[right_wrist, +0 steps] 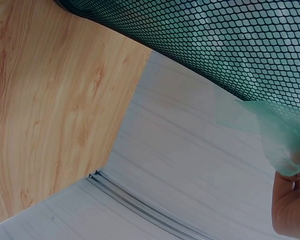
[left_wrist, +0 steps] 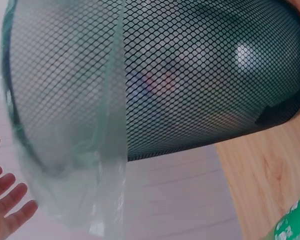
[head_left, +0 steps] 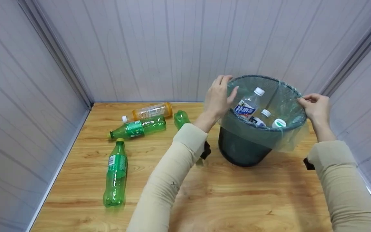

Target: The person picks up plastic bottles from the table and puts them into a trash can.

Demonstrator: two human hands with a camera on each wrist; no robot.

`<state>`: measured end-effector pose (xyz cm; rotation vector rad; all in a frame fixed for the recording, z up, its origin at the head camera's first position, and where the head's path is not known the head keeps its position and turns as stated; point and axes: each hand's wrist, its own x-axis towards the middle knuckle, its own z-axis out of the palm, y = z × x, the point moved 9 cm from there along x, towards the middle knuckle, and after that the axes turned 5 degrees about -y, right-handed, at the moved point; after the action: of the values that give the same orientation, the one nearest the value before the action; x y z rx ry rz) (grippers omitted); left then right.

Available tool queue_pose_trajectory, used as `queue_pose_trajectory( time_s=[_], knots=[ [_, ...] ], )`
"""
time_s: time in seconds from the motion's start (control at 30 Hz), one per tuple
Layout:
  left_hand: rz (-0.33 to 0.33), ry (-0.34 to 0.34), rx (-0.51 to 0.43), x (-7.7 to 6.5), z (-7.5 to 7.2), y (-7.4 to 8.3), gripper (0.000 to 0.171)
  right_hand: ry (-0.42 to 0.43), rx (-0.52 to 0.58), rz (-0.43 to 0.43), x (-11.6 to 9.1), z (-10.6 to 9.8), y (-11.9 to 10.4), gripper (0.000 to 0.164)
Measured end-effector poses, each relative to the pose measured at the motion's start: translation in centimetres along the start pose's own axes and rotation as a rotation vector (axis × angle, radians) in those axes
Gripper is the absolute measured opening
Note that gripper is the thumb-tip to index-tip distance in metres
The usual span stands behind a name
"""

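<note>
A dark mesh waste bin stands on the table, tilted a little, with a pale green plastic bag folded over its rim. Inside are a clear bottle with a blue label, a white-capped bottle and a white-and-green cap. My left hand is at the left rim; in the left wrist view its fingers are spread beside the bag, holding nothing. At the right rim my right hand pinches the bag's edge, also visible in the right wrist view.
Left of the bin lie an orange-banded clear bottle, a green bottle on its side, another green bottle nearer the front, and a third partly hidden by my left arm. Pale panel walls enclose the wooden table.
</note>
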<state>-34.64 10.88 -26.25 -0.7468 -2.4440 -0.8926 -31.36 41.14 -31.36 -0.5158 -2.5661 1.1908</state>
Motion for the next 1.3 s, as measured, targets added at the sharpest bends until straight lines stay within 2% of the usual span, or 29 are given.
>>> queue_pose_trajectory(
  time_s=[0.13,0.3,0.5,0.9,1.1,1.3],
  knots=[
    [-0.035,-0.007,0.014,-0.6,-1.0,-0.9,0.037,-0.002,-0.006,0.007,0.0,0.1,0.0,0.029],
    [-0.112,-0.040,0.042,-1.7,-1.9,-2.6,0.040,-0.009,-0.037,0.018,-0.1,0.1,0.1,0.034],
    [-0.206,-0.095,0.071,-3.0,-2.2,-5.0,0.041,-0.007,-0.035,0.016,-0.1,-0.1,0.0,0.030],
    [-0.389,-0.175,0.094,-5.7,0.3,-10.3,0.042,0.003,0.001,-0.006,-0.1,-0.1,0.0,0.017],
    [-0.474,-0.193,0.101,-6.7,1.7,-12.8,0.046,0.009,-0.005,-0.003,-0.2,-0.2,0.0,0.017],
    [-0.574,-0.210,0.044,-7.9,3.2,-15.2,0.048,0.014,-0.002,-0.001,-0.2,-0.2,0.0,0.021]
  ],
)
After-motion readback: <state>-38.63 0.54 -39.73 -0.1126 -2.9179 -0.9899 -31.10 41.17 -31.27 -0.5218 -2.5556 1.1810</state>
